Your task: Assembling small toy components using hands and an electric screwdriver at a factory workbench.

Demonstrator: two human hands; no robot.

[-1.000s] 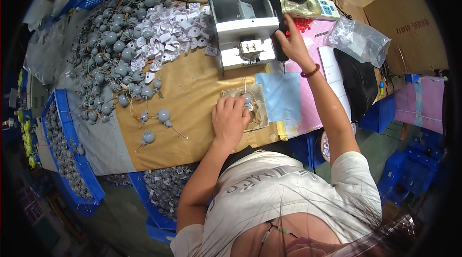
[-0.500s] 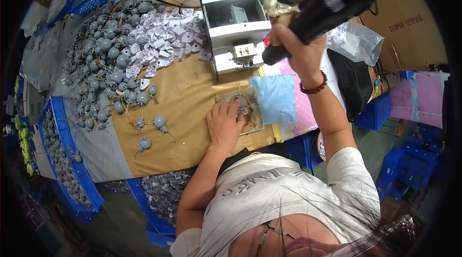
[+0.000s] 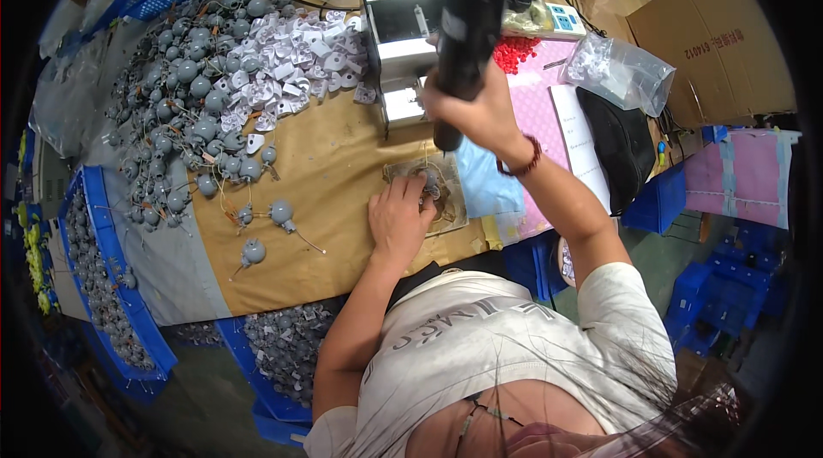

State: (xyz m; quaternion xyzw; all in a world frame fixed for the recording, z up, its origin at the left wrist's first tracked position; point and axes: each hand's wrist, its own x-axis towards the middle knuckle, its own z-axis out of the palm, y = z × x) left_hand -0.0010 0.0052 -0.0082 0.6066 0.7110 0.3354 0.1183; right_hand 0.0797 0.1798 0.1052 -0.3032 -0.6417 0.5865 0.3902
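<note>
1. Clock hours are read from the board (image 3: pixel 452 216) before me, with 12 pointing away from my body.
2. My left hand (image 3: pixel 397 220) comes in from 7 o'clock, fingers bent, tips touching the grey ball (image 3: pixel 431 177) on the board. I cannot tell whether they pinch it or merely steady it, since the hand covers part of it.
3. My right hand (image 3: pixel 477 108) is wrapped round the black driver (image 3: pixel 467 34), gripping it, with a bracelet (image 3: pixel 525 160) at the wrist. The driver's lower end points down toward the board and looks apart from the ball.
4. At 12 o'clock stands the silver machine (image 3: pixel 399 58), partly hidden behind the driver.
5. At 1 o'clock lie red bits (image 3: pixel 514 53); at 3, just beside the board, a blue cloth (image 3: pixel 493 188).
6. At 2 o'clock sit a clear bag (image 3: pixel 630 77) and, beyond it, a carton (image 3: pixel 716 51).
7. Between 10 and 11 o'clock white parts (image 3: pixel 296 64) are heaped, touching the big pile of grey balls (image 3: pixel 184 98) at 10.
8. Near 9 o'clock, three loose balls (image 3: pixel 281 212) lie apart from that pile.
</note>
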